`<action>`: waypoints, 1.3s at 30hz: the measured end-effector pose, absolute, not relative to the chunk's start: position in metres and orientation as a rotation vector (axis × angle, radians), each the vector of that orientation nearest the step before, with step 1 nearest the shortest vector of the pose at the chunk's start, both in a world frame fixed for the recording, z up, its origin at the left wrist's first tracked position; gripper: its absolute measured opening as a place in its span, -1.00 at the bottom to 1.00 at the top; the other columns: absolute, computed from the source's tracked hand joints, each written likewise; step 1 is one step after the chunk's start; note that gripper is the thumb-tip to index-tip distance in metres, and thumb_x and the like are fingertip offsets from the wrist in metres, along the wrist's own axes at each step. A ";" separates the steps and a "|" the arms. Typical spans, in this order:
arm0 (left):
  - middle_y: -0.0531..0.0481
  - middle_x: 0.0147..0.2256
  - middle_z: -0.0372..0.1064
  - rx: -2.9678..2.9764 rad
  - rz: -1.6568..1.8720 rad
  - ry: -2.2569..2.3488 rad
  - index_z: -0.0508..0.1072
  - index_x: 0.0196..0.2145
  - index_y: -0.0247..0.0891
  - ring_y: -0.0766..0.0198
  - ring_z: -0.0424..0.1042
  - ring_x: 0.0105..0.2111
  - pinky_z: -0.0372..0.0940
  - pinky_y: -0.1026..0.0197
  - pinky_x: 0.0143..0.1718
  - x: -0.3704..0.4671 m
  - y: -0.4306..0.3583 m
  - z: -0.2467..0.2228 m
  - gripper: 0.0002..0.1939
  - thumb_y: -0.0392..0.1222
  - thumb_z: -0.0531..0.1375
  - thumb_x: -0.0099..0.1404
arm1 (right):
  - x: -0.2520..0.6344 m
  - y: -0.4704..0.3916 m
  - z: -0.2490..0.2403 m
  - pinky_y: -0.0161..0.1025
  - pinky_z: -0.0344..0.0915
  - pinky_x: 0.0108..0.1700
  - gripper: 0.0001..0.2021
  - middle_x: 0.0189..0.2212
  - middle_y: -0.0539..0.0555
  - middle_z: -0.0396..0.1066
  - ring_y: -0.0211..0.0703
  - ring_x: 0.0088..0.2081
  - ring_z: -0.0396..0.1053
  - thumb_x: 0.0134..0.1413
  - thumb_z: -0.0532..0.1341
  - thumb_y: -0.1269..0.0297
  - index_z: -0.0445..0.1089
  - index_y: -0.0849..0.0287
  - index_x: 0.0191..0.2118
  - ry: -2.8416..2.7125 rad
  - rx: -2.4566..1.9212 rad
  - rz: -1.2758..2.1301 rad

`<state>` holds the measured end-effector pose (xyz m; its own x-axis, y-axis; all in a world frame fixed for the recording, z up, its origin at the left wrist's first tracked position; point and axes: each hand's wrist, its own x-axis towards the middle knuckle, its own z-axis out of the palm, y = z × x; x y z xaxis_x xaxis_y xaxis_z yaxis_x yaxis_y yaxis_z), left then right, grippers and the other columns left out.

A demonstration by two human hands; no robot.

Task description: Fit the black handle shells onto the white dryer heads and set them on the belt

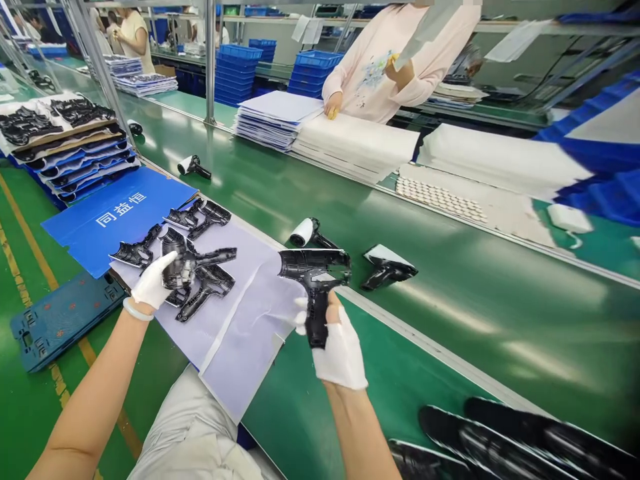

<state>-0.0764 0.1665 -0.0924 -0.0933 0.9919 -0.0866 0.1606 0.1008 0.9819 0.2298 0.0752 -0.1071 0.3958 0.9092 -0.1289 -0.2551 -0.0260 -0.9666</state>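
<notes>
My right hand point(343, 347), in a white glove with some bare fingertips, grips the handle of a black hair dryer shell half point(316, 283). Its hollow inner side faces me, and it is held up over the edge of the bench. My left hand point(154, 280), also gloved, is closed at the side of another black shell half point(177, 250), its thumb along the part and its other fingers mostly hidden. Around it on a pale lilac sheet point(240, 333) lie several more hair dryer shell halves point(210, 290), some overlapping.
White-and-black hair dryers point(387, 267) lie on the green conveyor belt point(450, 287). Black parts point(520, 440) sit at lower right. Stacked trays of shells point(75, 147) stand at left, beside a blue board point(120, 207). Across the belt, a person point(390, 67) stands behind paper stacks point(275, 117).
</notes>
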 end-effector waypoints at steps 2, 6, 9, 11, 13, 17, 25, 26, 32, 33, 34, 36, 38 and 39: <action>-0.24 -0.25 0.56 1.097 1.008 1.281 0.50 -0.06 -0.31 0.02 0.57 -0.25 0.51 -0.17 -0.12 -0.063 0.157 -0.093 -0.38 0.32 0.07 0.33 | 0.229 0.055 -0.108 -0.22 0.49 -0.32 -0.44 -0.22 0.10 0.55 -0.18 -0.38 0.48 0.15 0.26 -0.04 0.30 0.09 0.19 -0.881 -1.275 0.959; -0.15 -0.45 0.52 0.917 0.823 1.027 0.55 -0.24 -0.34 0.14 0.51 -0.46 0.51 0.00 -0.33 -0.032 0.128 -0.091 -0.38 0.36 0.21 0.19 | 0.224 0.030 -0.115 -0.09 0.47 -0.07 -0.53 -0.06 0.13 0.50 -0.06 -0.11 0.50 0.22 0.18 0.35 0.30 -0.03 0.23 -1.537 -1.364 0.353; -0.12 -0.51 0.50 0.875 0.772 0.912 0.54 -0.42 -0.33 0.16 0.48 -0.51 0.47 0.08 -0.39 -0.016 0.107 -0.090 -0.39 0.38 0.33 0.05 | 0.223 0.023 -0.118 -0.04 0.45 -0.11 -0.39 -0.06 0.18 0.48 0.00 -0.10 0.48 0.19 0.13 0.52 0.19 -0.07 0.32 -1.852 -1.294 -0.078; -0.11 -0.55 0.48 0.886 0.772 0.860 0.54 -0.50 -0.32 0.15 0.48 -0.52 0.46 0.09 -0.38 -0.011 0.096 -0.088 -0.40 0.39 0.32 0.05 | 0.223 0.021 -0.118 -0.06 0.45 -0.19 -0.35 -0.12 0.21 0.49 -0.01 -0.19 0.49 0.18 0.14 0.55 0.15 -0.04 0.34 -1.924 -1.282 -0.188; -0.10 -0.56 0.48 0.914 0.794 0.823 0.56 -0.49 -0.29 0.09 0.52 -0.44 0.47 0.06 -0.28 -0.009 0.089 -0.083 -0.43 0.36 0.31 0.09 | 0.223 0.017 -0.119 -0.08 0.44 -0.23 -0.34 -0.14 0.22 0.49 -0.02 -0.22 0.49 0.18 0.14 0.56 0.13 -0.01 0.36 -1.949 -1.284 -0.193; -0.12 -0.34 0.59 0.978 0.892 0.784 0.62 -0.32 -0.22 -0.03 0.52 -0.04 0.35 -0.01 0.12 -0.001 0.081 -0.067 -0.50 0.31 0.32 0.13 | 0.218 0.008 -0.122 -0.08 0.46 -0.18 -0.35 -0.12 0.22 0.48 -0.02 -0.16 0.48 0.21 0.12 0.56 0.12 0.00 0.37 -1.894 -1.230 -0.138; -0.09 0.10 0.49 1.078 0.922 0.721 0.55 0.05 -0.18 -0.13 0.40 0.17 0.27 -0.08 0.23 0.011 0.069 -0.066 -0.42 0.28 0.24 0.25 | 0.201 -0.001 -0.120 -0.08 0.43 -0.10 -0.36 -0.10 0.19 0.47 -0.04 -0.10 0.45 0.21 0.11 0.56 0.14 -0.04 0.36 -1.806 -1.203 -0.111; -0.08 0.09 0.50 1.067 0.904 0.713 0.55 0.05 -0.18 -0.13 0.41 0.15 0.28 -0.08 0.21 0.010 0.067 -0.068 -0.43 0.26 0.24 0.26 | 0.201 -0.001 -0.119 -0.09 0.43 -0.11 -0.36 -0.10 0.19 0.47 -0.04 -0.11 0.45 0.20 0.11 0.56 0.14 -0.04 0.36 -1.824 -1.202 -0.103; -0.15 0.04 0.53 0.950 0.777 0.676 0.55 0.04 -0.21 -0.12 0.47 0.08 0.31 -0.08 0.16 0.009 0.064 -0.073 -0.39 0.24 0.34 0.17 | 0.197 0.004 -0.110 -0.25 0.36 -0.24 -0.37 -0.23 0.15 0.47 -0.20 -0.32 0.38 0.19 0.10 0.60 0.12 0.00 0.33 -1.970 -1.222 -0.008; -0.18 0.03 0.54 0.934 0.757 0.675 0.55 0.02 -0.23 -0.12 0.48 0.06 0.33 -0.08 0.13 0.010 0.064 -0.072 -0.35 0.22 0.40 0.09 | 0.196 0.005 -0.110 -0.28 0.34 -0.27 -0.38 -0.28 0.12 0.45 -0.22 -0.36 0.34 0.19 0.08 0.60 0.11 0.02 0.33 -1.990 -1.232 0.002; -0.20 0.01 0.55 0.920 0.743 0.676 0.56 0.00 -0.25 -0.11 0.49 0.03 0.35 -0.07 0.11 0.011 0.064 -0.071 -0.34 0.18 0.45 0.02 | 0.194 0.006 -0.112 -0.29 0.32 -0.29 -0.37 -0.31 0.10 0.43 -0.22 -0.38 0.31 0.18 0.07 0.60 0.09 0.03 0.33 -2.007 -1.239 0.000; -0.20 -0.06 0.58 0.902 0.737 0.680 0.57 -0.04 -0.27 -0.06 0.53 -0.06 0.39 -0.04 0.03 0.013 0.062 -0.069 -0.37 0.12 0.48 -0.01 | 0.190 0.008 -0.118 -0.27 0.32 -0.30 -0.30 -0.31 0.10 0.40 -0.18 -0.37 0.30 0.10 0.06 0.62 0.03 0.05 0.35 -2.018 -1.254 -0.049; -0.17 -0.12 0.60 0.881 0.749 0.686 0.58 -0.07 -0.28 0.00 0.55 -0.13 0.40 -0.01 -0.01 0.015 0.060 -0.069 -0.47 0.12 0.42 0.11 | 0.186 0.007 -0.128 -0.26 0.31 -0.34 -0.22 -0.33 0.09 0.40 -0.15 -0.39 0.31 -0.01 0.06 0.64 0.01 0.07 0.36 -1.995 -1.287 -0.077; -0.16 -0.15 0.60 0.868 0.758 0.687 0.59 -0.09 -0.29 0.01 0.55 -0.14 0.39 -0.01 0.01 0.016 0.059 -0.069 -0.52 0.13 0.36 0.18 | 0.184 0.006 -0.131 -0.25 0.30 -0.37 -0.22 -0.35 0.08 0.41 -0.14 -0.41 0.31 -0.05 0.06 0.64 0.05 0.07 0.34 -1.943 -1.321 -0.035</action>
